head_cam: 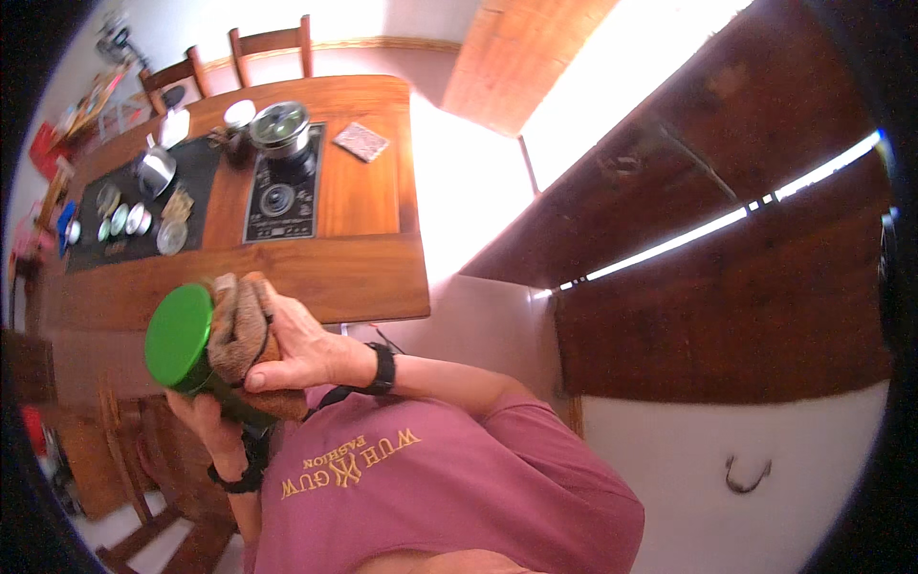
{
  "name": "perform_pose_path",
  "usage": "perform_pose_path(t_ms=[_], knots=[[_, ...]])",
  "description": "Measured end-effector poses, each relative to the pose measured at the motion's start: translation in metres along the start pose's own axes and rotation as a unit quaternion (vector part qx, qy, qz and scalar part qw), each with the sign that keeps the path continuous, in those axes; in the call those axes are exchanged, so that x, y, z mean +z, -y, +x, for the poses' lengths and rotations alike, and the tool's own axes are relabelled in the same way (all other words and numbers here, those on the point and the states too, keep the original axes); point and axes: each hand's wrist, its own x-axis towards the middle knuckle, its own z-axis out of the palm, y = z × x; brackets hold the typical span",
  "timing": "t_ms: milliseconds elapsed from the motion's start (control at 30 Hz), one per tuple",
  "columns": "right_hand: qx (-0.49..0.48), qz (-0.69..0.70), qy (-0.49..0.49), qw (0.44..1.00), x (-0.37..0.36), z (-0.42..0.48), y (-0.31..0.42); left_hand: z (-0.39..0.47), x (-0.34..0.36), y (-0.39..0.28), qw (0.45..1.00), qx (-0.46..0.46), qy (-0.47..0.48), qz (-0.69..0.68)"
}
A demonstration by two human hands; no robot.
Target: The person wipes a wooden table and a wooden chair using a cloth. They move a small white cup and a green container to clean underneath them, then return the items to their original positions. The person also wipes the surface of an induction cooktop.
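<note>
A canister with a bright green lid [179,336] is held tilted in front of my chest, beyond the near edge of the wooden table [344,276]. My right hand [305,351] is closed on a brown cloth [240,330] bunched against the side of the canister. From below, my left hand [204,423] supports the canister, its fingers partly hidden behind it. Most of the canister's body is covered by the cloth and my right hand. Both wrists carry black bands.
On the table are an induction cooker [278,201] with a glass-lidded pot [280,129], a patterned mat [361,142], and a black tray [204,172] with a metal kettle [156,171] and several small cups [136,217]. Wooden chairs [271,43] stand beyond; another chair [136,459] is at lower left.
</note>
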Motion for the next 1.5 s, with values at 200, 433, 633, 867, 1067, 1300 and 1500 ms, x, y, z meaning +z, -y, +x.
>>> perform_pose_path(t_ms=[200, 433, 633, 867, 1067, 1300, 1500], knots=[[0.024, 0.042, 0.016, 0.999, -0.01, 0.0, 0.005, -0.006, 0.002, 0.007, 0.999, -0.02, -0.031, -0.037], [0.053, 0.032, 0.03, 0.998, -0.014, -0.008, -0.007, -0.011, -0.059, 0.047, 0.988, -0.029, -0.051, -0.143], [0.02, 0.018, 0.006, 1.0, -0.014, -0.009, -0.002, -0.001, -0.038, 0.036, 0.985, -0.056, -0.007, -0.164], [-0.044, 0.018, -0.011, 0.999, -0.03, -0.006, 0.0, 0.016, 0.005, 0.016, 0.986, -0.082, 0.115, -0.083], [0.083, 0.173, -0.07, 0.979, -0.025, 0.012, 0.025, 0.016, 0.022, -0.006, 0.98, -0.111, 0.158, -0.043], [0.157, 0.206, -0.015, 0.966, -0.042, 0.022, 0.053, 0.018, 0.009, -0.006, 0.968, 0.06, 0.202, 0.136], [0.204, -0.211, 0.204, 0.934, -0.038, 0.037, 0.072, 0.015, 0.017, -0.021, 0.948, 0.036, 0.235, 0.21]])
